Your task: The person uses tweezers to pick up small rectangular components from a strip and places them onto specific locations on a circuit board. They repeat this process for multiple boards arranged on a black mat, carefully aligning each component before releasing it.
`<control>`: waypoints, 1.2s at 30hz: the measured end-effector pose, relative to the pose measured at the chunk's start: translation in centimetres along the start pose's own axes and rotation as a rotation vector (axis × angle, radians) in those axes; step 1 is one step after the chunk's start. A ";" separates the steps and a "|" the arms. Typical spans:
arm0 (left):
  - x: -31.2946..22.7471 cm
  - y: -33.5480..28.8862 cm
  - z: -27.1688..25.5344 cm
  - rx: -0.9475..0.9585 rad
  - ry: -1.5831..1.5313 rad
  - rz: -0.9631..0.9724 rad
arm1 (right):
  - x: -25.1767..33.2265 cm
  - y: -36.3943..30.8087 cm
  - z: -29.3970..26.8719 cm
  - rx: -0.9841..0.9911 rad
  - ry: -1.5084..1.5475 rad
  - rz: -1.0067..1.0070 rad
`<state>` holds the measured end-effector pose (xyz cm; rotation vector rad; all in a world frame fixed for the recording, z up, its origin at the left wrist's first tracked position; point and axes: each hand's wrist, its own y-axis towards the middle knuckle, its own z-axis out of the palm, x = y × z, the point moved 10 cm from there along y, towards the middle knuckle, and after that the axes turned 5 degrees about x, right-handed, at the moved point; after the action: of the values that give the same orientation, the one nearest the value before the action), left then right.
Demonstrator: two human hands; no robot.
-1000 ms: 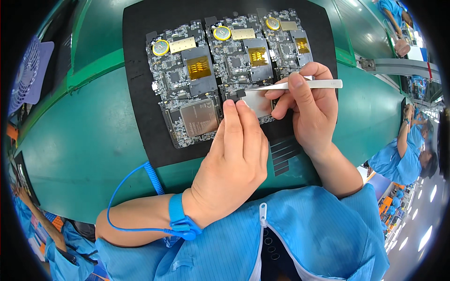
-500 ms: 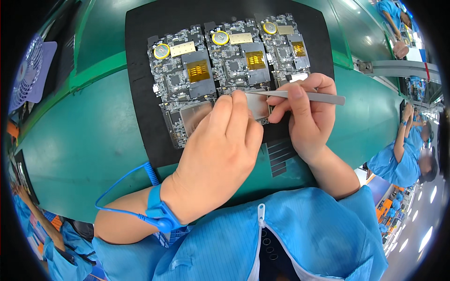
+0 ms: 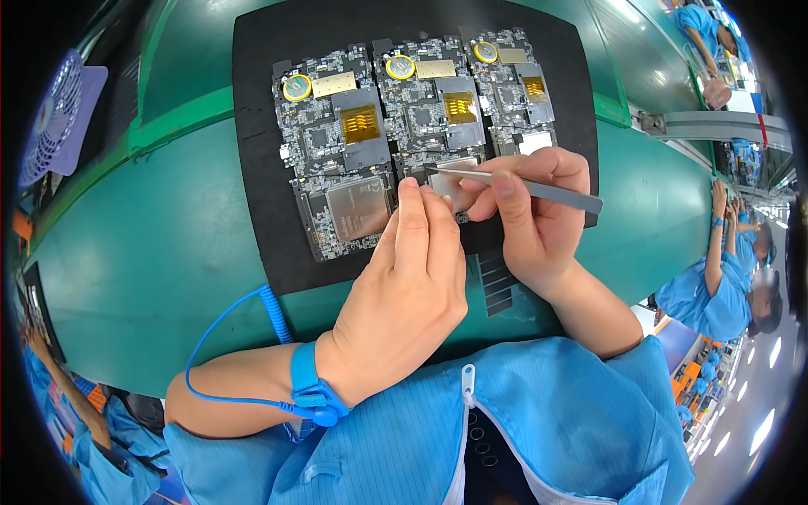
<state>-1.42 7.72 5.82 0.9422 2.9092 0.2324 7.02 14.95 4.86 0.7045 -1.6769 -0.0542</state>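
My left hand reaches over the lower part of the middle circuit board, its fingers stretched out close together, fingertips at the board's lower left. Its thumb is hidden. Metal tweezers are pinched in my right hand, their tips pointing left over that board, just above its silver metal plate. Whether the tips grip anything is too small to tell. On either side lie a left circuit board and a right circuit board, each with a round yellow-rimmed coin cell and amber tape.
All three boards rest on a black mat over a green work surface. From the blue strap on my left wrist, a coiled blue cord runs to the mat's near edge. A purple fan stands far left. Co-workers in blue sit at the right.
My left hand has drawn back toward me and its fingers have straightened, uncovering the left board's silver plate. My right hand has shifted slightly left with the tweezers.
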 end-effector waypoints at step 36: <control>-7.7 -0.5 1.5 0.161 -0.238 0.502 | -1.3 -13.1 -9.5 -0.186 0.243 0.558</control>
<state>4.67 2.94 4.44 1.5949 2.4605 -0.0871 21.19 8.19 0.68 0.0831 -1.5553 0.2587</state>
